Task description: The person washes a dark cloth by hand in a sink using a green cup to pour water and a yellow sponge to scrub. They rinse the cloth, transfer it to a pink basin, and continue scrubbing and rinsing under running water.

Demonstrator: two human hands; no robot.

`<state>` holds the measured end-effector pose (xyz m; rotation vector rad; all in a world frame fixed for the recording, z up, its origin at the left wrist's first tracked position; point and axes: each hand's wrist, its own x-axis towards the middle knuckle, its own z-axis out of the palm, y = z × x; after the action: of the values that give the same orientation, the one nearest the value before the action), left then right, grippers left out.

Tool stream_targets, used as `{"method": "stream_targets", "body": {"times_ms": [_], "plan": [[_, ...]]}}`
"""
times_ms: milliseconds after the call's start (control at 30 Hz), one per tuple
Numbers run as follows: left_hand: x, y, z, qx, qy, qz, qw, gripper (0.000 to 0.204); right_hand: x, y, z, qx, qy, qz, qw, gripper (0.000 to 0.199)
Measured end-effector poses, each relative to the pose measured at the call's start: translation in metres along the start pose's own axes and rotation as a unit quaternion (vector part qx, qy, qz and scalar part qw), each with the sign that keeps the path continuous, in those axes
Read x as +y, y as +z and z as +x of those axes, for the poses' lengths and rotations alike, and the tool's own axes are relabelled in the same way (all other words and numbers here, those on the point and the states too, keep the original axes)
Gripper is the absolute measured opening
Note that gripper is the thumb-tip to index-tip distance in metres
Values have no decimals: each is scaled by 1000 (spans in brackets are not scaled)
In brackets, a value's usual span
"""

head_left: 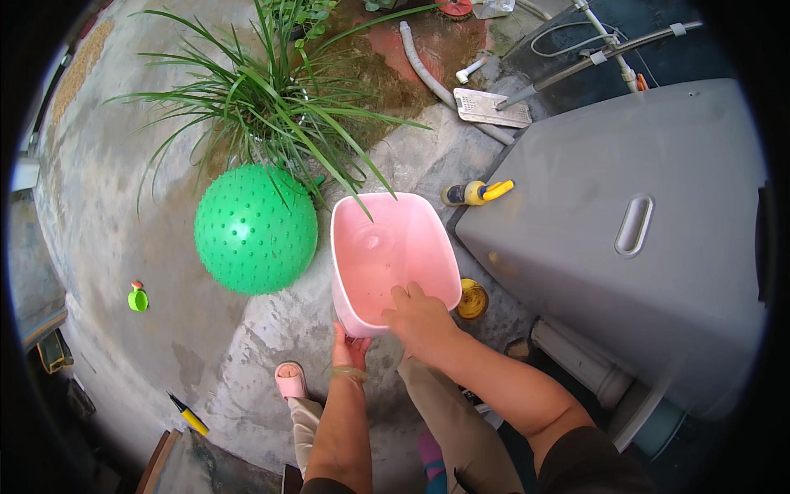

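Stained concrete floor (pixel 185 354) filled most of the head view, with a large gray box (pixel 559 173) on the right. The pink tub (pixel 395 251) sat at center, tilted so its inside showed, just right of the green knobbed ball (pixel 255 230). Left hand (pixel 351 349) gripped the tub's near-left underside, fingers curled against it. Right hand (pixel 421 317) was over the near rim, fingers slightly spread inside; couldn't tell if it gripped. Long-leaved plant (pixel 267 99) stood behind the ball; yellow-topped bottle (pixel 477 193) near the box.
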<state>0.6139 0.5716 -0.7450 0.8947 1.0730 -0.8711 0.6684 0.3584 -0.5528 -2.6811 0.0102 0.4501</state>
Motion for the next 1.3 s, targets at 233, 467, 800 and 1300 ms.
{"method": "stream_targets", "body": {"times_ms": [233,467,800,1300], "plan": [[1,9,3,-51,10,1,999,56,-18,-5,-10,39,-8,10,999,8],[9,-22,-9,-13,-17,90,996,54,-22,14,-31,21,26,27,999,7],[30,-31,-5,-6,-4,87,996,52,-26,21,-6,34,-11,63,997,8],[24,1,-18,74,-41,70,994,56,80,41,87,-61,103,134,984,31]]}}
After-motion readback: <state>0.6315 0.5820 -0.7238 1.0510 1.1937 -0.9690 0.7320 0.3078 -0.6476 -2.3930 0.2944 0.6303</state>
